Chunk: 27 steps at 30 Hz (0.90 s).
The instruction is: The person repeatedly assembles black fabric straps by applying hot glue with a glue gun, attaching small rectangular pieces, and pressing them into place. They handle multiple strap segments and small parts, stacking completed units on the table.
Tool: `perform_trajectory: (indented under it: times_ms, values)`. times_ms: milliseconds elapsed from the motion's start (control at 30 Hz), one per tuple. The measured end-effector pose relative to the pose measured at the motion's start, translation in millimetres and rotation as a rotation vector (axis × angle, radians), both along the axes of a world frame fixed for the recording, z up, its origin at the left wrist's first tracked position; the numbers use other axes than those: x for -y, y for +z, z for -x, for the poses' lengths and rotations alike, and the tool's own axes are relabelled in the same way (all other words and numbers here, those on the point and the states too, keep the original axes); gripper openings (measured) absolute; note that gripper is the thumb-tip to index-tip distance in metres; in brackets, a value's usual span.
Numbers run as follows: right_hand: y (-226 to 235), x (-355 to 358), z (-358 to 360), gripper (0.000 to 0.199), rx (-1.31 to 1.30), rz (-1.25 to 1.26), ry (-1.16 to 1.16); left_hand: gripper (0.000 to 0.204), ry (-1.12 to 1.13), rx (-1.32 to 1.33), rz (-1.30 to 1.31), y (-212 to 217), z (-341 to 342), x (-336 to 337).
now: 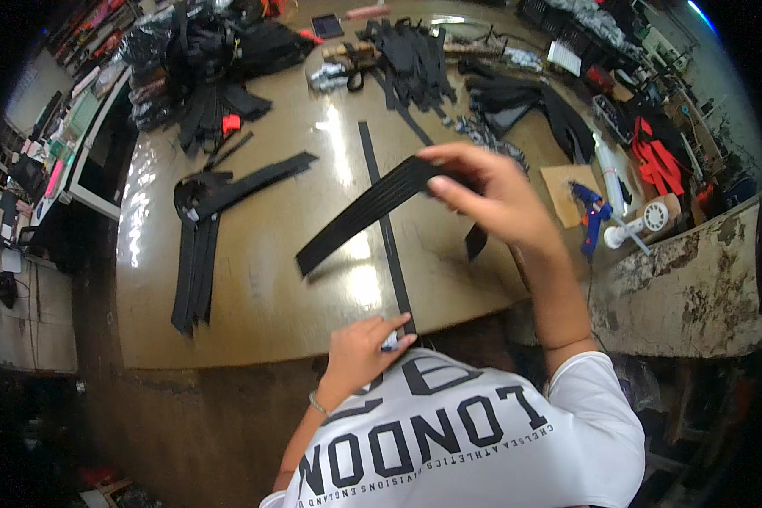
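My right hand (pixel 483 190) is raised over the brown table (pixel 262 279) and grips one end of a bundle of black straps (pixel 364 212) that slants down to the left, its free end above the tabletop. My left hand (pixel 364 343) is at the table's near edge, fingers pinching a small pale object against the near end of a long thin black strip (pixel 385 229) that runs straight away across the table. What the small object is cannot be made out.
More black straps (pixel 199 245) lie at the left of the table. Heaps of black webbing and buckles (pixel 203 68) and cut pieces (pixel 415 59) fill the far end. A blue glue gun (pixel 591 216), white bottles and red pieces lie at the right.
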State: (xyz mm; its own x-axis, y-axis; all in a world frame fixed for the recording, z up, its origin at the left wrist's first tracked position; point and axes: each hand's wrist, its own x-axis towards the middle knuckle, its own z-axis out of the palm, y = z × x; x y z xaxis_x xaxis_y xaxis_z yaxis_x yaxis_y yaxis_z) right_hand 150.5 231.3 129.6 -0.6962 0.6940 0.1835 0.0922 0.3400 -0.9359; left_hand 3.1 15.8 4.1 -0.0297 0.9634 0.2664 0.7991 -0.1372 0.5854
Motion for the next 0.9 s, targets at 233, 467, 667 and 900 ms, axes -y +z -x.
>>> perform_trajectory:
  times_ms: [233, 467, 667, 900]
  values:
    - [-104.8, 32.4, 28.2, 0.023, 0.204, -0.178, -0.170, 0.031, 0.000, 0.014, -0.053, 2.5, -0.5, -3.2]
    - [-134.2, 43.5, 21.8, 0.023, 0.255, -0.436, -0.244, 0.030, -0.002, 0.021, -0.023, 4.4, 0.2, -3.8]
    - [-140.2, 45.7, 22.5, 0.024, 0.273, -0.475, -0.252, 0.031, -0.004, 0.022, -0.008, 6.6, -0.1, -3.3]
    - [-137.1, 44.9, 25.2, 0.026, 0.336, -0.546, -0.235, 0.031, -0.012, 0.013, -0.004, 9.0, -0.4, -5.6]
